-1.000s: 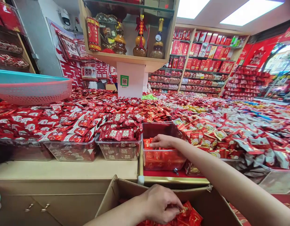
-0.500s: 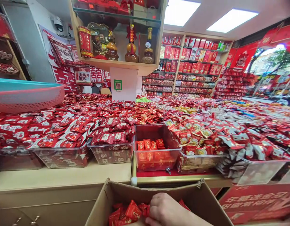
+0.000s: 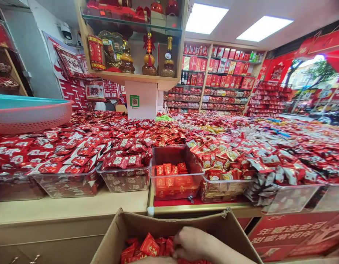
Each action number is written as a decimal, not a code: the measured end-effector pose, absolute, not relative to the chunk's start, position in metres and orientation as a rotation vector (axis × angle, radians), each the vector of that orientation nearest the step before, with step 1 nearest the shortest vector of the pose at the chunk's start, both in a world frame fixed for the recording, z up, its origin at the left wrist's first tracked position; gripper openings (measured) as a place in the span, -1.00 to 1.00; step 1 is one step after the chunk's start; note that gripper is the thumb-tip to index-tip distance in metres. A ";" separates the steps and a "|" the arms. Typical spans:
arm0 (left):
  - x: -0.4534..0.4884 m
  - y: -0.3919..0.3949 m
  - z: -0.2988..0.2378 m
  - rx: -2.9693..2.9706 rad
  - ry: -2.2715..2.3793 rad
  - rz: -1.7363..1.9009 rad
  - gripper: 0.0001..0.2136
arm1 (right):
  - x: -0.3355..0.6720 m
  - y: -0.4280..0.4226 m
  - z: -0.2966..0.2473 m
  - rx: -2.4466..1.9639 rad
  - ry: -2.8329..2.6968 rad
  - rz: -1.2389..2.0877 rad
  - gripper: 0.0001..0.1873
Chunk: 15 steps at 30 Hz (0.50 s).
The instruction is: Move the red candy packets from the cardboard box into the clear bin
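Observation:
A brown cardboard box (image 3: 227, 231) stands open below the counter's edge, with small red candy packets (image 3: 150, 245) lying loose inside. My right hand (image 3: 190, 242) reaches into it from the lower right. Its fingers curl downward against the red packets, and the fingertips are hidden. Only a strip of my left hand (image 3: 155, 260) shows at the bottom edge, low in the box; its fingers are out of sight. On the counter just beyond, a clear plastic bin (image 3: 174, 190) holds similar red packets standing in rows, below its rim.
Clear bins heaped with wrapped sweets flank the middle one: dark red packets (image 3: 128, 161) on the left, red-and-cream packets (image 3: 221, 161) on the right. Pink and turquoise baskets (image 3: 32, 115) sit at far left. A glass-shelved cabinet (image 3: 133, 73) overhangs the counter.
The view has shifted slightly, moving the counter and bins left in the picture. My right hand stays low in the box, and more of my left hand shows at the bottom.

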<state>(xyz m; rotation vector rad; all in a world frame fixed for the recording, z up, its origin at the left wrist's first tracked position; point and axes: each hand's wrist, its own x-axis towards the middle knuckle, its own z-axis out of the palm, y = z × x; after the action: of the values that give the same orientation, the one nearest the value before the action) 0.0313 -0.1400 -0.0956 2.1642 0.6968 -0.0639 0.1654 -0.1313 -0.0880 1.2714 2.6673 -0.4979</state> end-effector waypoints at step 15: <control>0.021 -0.109 -0.016 1.768 0.846 0.625 -0.73 | 0.193 -0.122 -0.030 1.656 2.161 -2.876 -0.58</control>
<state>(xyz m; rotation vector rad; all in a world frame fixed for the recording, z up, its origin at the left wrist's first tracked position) 0.0208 -0.1090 -0.0163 1.7679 0.8459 0.6251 0.1929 -0.1217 -0.0300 1.6564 2.1609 -2.8761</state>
